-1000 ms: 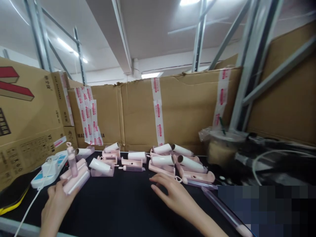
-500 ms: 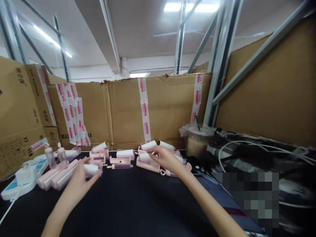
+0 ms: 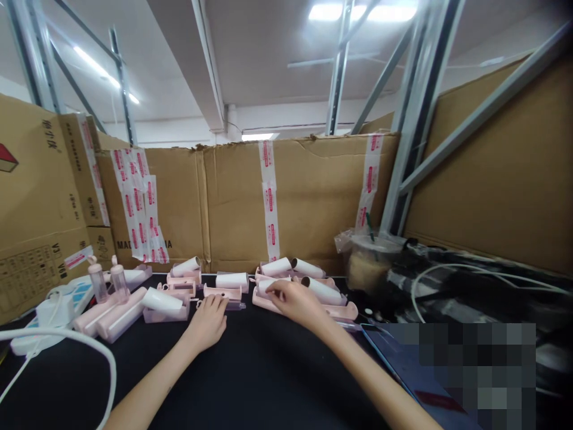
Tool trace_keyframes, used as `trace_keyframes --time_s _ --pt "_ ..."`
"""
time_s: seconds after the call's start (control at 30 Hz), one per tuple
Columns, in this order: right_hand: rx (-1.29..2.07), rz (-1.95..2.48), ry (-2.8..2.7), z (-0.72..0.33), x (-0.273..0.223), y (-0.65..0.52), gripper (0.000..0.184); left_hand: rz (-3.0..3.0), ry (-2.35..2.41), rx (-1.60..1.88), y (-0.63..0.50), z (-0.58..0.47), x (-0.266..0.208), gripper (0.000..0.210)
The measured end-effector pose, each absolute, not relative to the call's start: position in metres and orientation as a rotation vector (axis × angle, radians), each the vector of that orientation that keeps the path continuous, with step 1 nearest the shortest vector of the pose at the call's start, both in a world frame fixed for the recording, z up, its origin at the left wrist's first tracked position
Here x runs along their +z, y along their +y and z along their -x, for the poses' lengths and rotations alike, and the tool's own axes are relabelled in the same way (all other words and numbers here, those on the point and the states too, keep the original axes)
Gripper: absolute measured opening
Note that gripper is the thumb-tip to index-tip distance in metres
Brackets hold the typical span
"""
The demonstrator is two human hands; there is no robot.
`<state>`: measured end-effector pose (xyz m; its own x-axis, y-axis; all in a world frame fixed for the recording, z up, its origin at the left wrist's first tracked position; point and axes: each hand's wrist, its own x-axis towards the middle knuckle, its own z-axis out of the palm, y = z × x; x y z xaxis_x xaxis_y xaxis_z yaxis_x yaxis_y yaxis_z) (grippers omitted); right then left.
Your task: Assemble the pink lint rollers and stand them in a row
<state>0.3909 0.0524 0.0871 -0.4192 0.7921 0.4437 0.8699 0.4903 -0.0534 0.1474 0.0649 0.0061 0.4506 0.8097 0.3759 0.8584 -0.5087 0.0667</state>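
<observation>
My left hand [image 3: 208,322] is palm down over a small pink handle with a clear tube [image 3: 236,306], its fingers stretched forward. Just behind its fingertips is a pink lint roller holder [image 3: 230,293]. My right hand [image 3: 298,303] has thumb and fingers bent together on a white paper roll [image 3: 263,286], which lies above a pink holder [image 3: 266,301]. Beside that hand another white roll [image 3: 323,291] rests at a slant. To the left, a white roll [image 3: 163,303] leans in a clear cover [image 3: 166,316].
Two closed pink lint rollers [image 3: 120,316] and two upright handles [image 3: 120,283] stand near a white power strip [image 3: 27,343]. A white cable [image 3: 110,358] loops at the front left. At the right are a drink cup [image 3: 369,263] and a dark tablet-like panel [image 3: 403,364]. Cardboard [image 3: 233,203] walls the back.
My left hand has left the slanted roll and clear cover at the left and moved right to the small handle. My right hand stays at the white roll, its fingers slightly lower.
</observation>
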Motion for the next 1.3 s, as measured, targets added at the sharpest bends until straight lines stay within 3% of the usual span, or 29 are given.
trace_keyframes --time_s 0.17,0.43,0.83,1.07,1.2,1.3 --pt "-0.261 1.127 -2.513 -0.335 0.088 0.083 0.02 2.609 -1.505 -0.532 0.058 -0.149 0.012 0.028" --pt "-0.334 1.106 -2.552 -0.297 0.074 0.13 0.019 2.756 -1.41 -0.589 0.024 -0.142 0.039 0.03" --pt "-0.282 1.023 -2.656 -0.283 0.056 0.138 0.019 2.392 -1.728 -0.745 0.03 -0.134 0.051 0.021" --pt "-0.028 1.032 -2.56 -0.287 0.051 0.12 0.013 2.428 -1.665 -1.094 0.027 -0.133 0.052 0.022" --pt "0.184 1.057 -2.404 -0.318 0.06 0.092 0.028 2.609 -1.645 -1.325 0.024 -0.138 0.048 0.028" --pt "0.607 0.966 -2.204 -0.34 0.059 0.06 0.039 2.74 -1.624 -1.378 0.023 -0.144 0.042 0.03"
